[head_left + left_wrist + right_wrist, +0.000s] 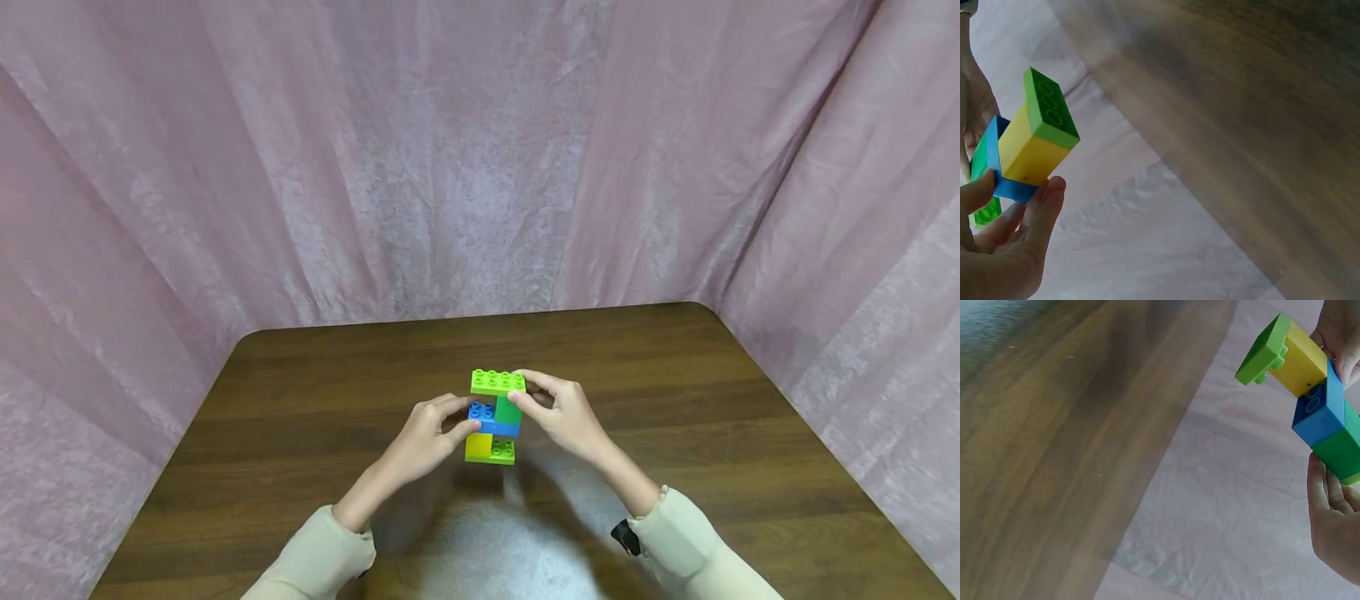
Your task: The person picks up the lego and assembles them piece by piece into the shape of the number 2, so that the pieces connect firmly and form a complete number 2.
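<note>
Holding a small stack of toy bricks (495,417) between them, both hands are raised above the wooden table (300,392) near its middle, and the stack does not appear to rest on the surface. The left hand (427,437) pinches the stack from its left side, thumb and fingers curled against the blue brick (483,414); the left wrist view shows fingertips (1047,194) pressed to that blue brick's lower edge. The right hand (558,412) grips from the right side, fingers curled over the dark green brick (510,410) and up against the light green plate (497,382) at the far end. In order from the far end, the stack runs: light green plate, dark green brick beside blue brick, yellow brick (477,447), and a second light green brick (502,451) at the near end. The right wrist view shows the bricks joined and tilted. Pale sleeves (315,558) cover both forearms. A pink cloth (480,167) hangs behind and to both sides of the table, touching its edges.
</note>
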The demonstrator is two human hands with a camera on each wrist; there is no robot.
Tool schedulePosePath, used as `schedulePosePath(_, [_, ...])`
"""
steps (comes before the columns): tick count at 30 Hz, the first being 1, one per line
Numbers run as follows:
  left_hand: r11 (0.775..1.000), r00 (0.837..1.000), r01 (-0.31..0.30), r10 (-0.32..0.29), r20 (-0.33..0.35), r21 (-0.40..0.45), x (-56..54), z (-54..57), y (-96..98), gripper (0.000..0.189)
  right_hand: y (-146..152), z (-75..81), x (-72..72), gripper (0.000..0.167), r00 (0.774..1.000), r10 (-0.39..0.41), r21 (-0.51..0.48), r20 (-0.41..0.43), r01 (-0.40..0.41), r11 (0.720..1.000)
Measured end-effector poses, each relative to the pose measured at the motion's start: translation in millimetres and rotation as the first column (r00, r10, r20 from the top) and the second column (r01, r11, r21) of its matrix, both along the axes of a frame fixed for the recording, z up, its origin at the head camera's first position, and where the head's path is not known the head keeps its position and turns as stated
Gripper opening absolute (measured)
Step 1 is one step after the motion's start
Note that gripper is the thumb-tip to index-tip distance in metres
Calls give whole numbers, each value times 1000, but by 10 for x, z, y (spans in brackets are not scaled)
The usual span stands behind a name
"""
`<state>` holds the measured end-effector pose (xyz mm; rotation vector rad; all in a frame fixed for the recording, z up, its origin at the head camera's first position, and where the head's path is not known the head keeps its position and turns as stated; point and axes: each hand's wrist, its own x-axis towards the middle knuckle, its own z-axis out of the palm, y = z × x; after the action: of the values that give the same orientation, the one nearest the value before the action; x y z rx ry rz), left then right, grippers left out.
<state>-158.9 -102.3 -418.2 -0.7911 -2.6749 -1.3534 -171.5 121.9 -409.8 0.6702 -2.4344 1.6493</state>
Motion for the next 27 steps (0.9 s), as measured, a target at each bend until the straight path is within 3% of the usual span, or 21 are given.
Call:
schedulePosePath(10, [999, 994, -4, 10, -112, 54, 18, 60, 22, 43, -32, 133, -125, 35, 996, -60, -32, 66, 62, 998])
schedulePosePath(17, [1000, 975, 14, -16, -223, -7, 42, 70, 11, 58, -15, 184, -230, 35, 991, -82, -5, 106, 83, 997])
schedulePosePath(27, [993, 980, 98, -107, -167, -59, 85, 57, 4, 99, -11, 225, -326, 38, 965, -112, -6, 239, 117, 993])
